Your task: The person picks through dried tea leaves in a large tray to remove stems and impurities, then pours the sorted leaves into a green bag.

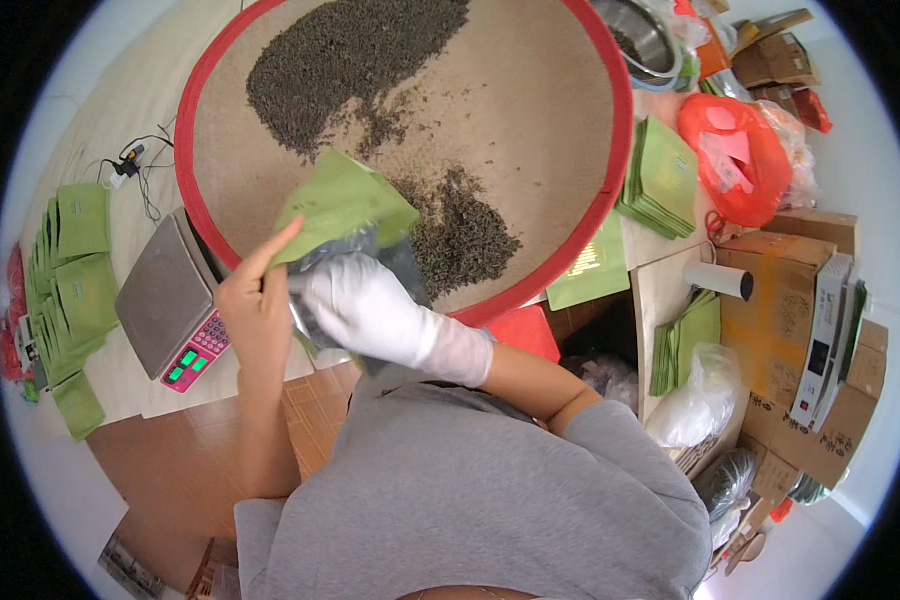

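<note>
My bare left hand (255, 290) grips a green pouch (355, 200) by its edge, one finger stretched along its side. The pouch is tilted over the near part of a large round tray (620, 150) with a red rim. My right hand (365, 310), in a white glove, is beside the pouch with its fingers curled; what they hold, if anything, is hidden. Dark, shiny plastic (402, 262) shows behind the glove. Dried dark leaves lie on the tray in a large far heap (340, 60) and a smaller near heap (465, 235).
A scale (170, 290) with a lit display stands left of the tray. Green pouches (80, 290) lie at far left, and another stack (660, 180) is on the right. Beyond it are a red plastic bag (735, 155), cardboard boxes (770, 300) and a metal bowl (635, 40).
</note>
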`<state>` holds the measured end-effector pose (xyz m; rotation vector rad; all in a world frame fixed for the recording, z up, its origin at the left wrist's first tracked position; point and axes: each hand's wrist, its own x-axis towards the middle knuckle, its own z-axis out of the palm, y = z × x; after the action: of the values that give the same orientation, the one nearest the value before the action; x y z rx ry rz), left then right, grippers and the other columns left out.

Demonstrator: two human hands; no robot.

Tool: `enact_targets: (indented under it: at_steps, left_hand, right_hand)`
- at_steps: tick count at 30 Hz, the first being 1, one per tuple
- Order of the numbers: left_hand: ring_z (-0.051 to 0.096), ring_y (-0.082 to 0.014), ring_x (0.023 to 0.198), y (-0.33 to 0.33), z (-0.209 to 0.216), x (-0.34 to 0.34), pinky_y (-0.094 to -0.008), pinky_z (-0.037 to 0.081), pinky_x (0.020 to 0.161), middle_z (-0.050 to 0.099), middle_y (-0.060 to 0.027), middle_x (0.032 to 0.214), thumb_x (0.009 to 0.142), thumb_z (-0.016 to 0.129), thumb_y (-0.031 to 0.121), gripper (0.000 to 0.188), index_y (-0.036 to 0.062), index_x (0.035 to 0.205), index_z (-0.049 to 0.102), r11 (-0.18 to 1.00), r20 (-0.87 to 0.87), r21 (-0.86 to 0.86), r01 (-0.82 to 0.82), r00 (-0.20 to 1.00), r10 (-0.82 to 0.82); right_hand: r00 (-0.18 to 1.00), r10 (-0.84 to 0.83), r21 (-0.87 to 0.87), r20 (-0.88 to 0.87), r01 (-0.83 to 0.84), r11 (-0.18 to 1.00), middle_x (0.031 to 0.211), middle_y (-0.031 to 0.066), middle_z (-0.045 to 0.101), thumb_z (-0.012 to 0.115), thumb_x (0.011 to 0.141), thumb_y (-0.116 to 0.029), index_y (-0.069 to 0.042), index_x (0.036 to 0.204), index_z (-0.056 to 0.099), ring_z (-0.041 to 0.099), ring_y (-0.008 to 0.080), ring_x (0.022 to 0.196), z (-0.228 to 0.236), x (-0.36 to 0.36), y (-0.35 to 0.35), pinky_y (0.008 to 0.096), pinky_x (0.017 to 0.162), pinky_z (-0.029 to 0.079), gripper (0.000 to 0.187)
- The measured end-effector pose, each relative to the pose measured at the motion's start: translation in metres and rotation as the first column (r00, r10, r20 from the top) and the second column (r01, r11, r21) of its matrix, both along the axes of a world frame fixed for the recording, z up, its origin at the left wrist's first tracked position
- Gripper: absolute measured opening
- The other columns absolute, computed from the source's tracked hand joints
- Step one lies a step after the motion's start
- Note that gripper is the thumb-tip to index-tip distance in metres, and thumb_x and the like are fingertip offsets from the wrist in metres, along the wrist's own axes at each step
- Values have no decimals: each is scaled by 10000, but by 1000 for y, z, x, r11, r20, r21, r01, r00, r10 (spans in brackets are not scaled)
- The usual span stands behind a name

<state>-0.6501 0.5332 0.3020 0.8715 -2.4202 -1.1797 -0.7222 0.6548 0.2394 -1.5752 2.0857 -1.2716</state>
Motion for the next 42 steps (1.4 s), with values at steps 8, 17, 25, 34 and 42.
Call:
enact_targets:
  at_steps: [8,17,25,34,42]
  left_hand:
    - [554,-37,786,-60,-19,-45,-184,432,696,688,-32,1061,891,455,-51,355,48,1160,664,970,-88,-78,-229,971,222]
    - [596,-128,1040,-66,-55,-74,-252,449,936,640,-116,1170,938,425,-15,306,-46,1174,619,951,-65,70,-302,950,306]
    - [595,-128,1045,-73,-65,-73,-253,449,939,630,-125,1186,945,428,-3,305,-57,1189,603,967,-45,31,-252,966,253]
    - [600,-120,1031,-73,-67,-71,-244,458,921,629,-127,1186,948,428,-3,302,-61,1191,599,968,-26,14,-251,967,252]
    - [606,-122,1024,-74,-65,-65,-240,462,915,636,-129,1176,946,431,-3,304,-53,1194,600,970,-41,31,-242,969,243]
  right_hand:
    - [684,-729,-47,-16,728,684,1189,207,545,554,808,4,5,1193,517,509,373,1117,-123,-101,96,456,993,388,387]
    - [663,-674,207,-326,746,633,1015,70,575,731,750,-190,-124,970,631,552,288,968,-212,-123,127,417,819,443,250]
    - [724,-591,399,-356,690,604,957,50,562,767,714,-252,-148,938,632,530,271,908,-236,-118,111,413,804,422,281]
    - [727,-571,435,-382,686,583,963,73,552,750,721,-270,-126,908,629,520,274,928,-239,-120,105,427,842,398,265]
    - [676,-702,310,-224,732,607,945,55,624,738,767,-186,-118,910,667,579,235,900,-213,-126,108,374,813,440,174]
